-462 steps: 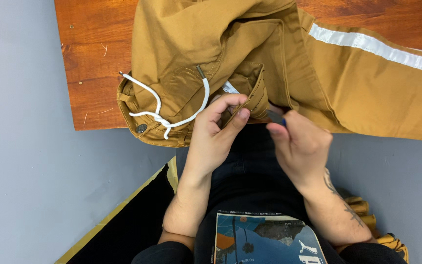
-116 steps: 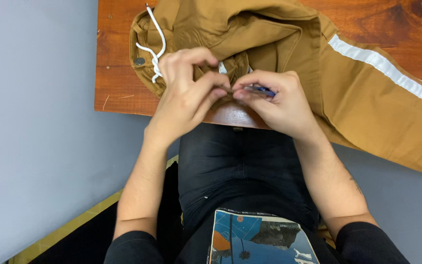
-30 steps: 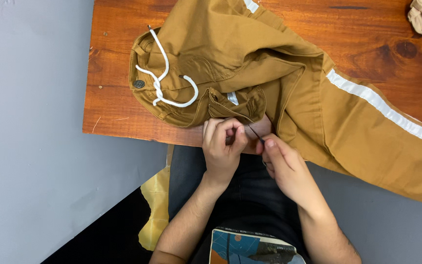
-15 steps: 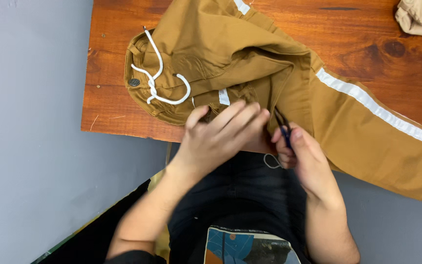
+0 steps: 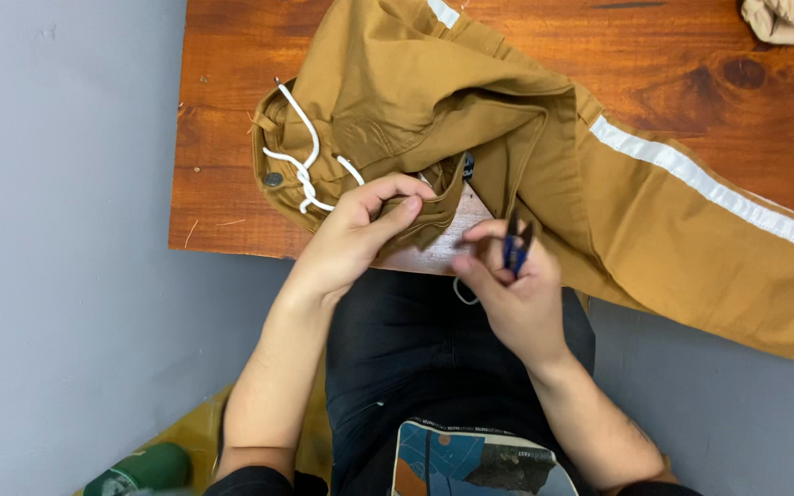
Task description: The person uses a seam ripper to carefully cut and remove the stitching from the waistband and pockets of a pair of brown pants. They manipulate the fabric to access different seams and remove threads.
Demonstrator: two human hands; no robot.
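Note:
Tan trousers with a white side stripe and a white drawstring lie spread on a wooden table. My left hand pinches a fold of the waistband near the table's front edge. My right hand holds small blue thread snips just right of that fold, blades pointing up, a short way off the cloth.
Folded beige cloth sits at the table's far right corner. A green bottle stands on the floor at lower left beside yellow material. Grey floor surrounds the table. My lap in dark trousers is below the table edge.
My left hand has shifted left and gripped the waistband fold. My right hand with the snips has drawn slightly away from the cloth. The view moved a little.

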